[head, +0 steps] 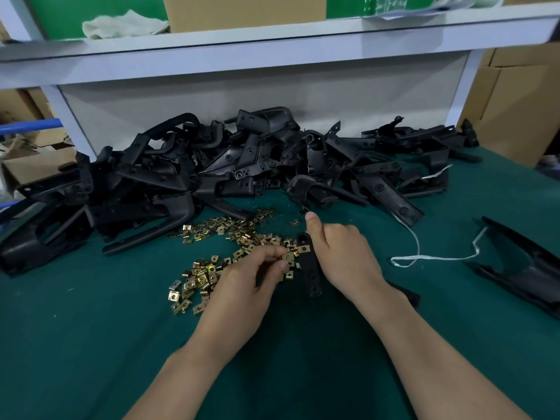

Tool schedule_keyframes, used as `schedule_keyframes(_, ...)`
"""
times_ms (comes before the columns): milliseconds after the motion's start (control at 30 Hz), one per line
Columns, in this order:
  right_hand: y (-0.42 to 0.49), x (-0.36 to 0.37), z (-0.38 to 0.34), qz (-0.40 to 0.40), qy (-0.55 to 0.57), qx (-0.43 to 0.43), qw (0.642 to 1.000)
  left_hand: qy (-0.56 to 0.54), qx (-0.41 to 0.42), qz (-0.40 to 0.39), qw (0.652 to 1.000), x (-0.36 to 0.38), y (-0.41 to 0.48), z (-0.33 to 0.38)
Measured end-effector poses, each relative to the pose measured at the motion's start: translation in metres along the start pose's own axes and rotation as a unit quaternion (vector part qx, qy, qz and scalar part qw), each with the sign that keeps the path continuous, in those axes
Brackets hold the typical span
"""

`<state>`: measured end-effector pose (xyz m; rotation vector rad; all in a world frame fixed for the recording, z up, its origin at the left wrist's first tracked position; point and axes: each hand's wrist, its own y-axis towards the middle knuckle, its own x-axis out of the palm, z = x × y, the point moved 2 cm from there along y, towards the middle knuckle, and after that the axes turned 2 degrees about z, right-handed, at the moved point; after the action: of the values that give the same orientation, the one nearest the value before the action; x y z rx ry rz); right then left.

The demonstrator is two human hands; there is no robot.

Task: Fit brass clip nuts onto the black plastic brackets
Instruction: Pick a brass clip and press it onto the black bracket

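fingers: left hand (pixel 251 280) pinches one brass clip nut (pixel 288 256); right hand (pixel 342 253) curled round black bracket (pixel 312 268), held just above the tabletop (pixel 91 344) | handling: nut likely light, springy, slippery, so pinch its flat faces; bracket stiff, grip near the hole | around: loose nuts (pixel 209 272), bracket pile (pixel 242 165) behind

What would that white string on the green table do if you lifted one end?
Probably droop limply: the white string lies in loose curves and a loop. It looks thin, so likely very light. Its upper end lies over the black brackets, so it might snag there.
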<state>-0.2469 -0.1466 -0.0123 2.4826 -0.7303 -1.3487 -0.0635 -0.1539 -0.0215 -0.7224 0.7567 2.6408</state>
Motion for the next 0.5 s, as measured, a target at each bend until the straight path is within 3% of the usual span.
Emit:
schedule_keyframes(267, -0.001, -0.001, -0.002, -0.002, -0.002, 0.002, 1.000, 0.005, -0.014, -0.010, 1.000, 0.000, -0.004, 0.000)
schedule_keyframes(500, -0.001, -0.001, -0.001, 0.000, -0.002, 0.003, 1.000, 0.077, 0.031, -0.031, 0.996, -0.001, -0.012, 0.008)
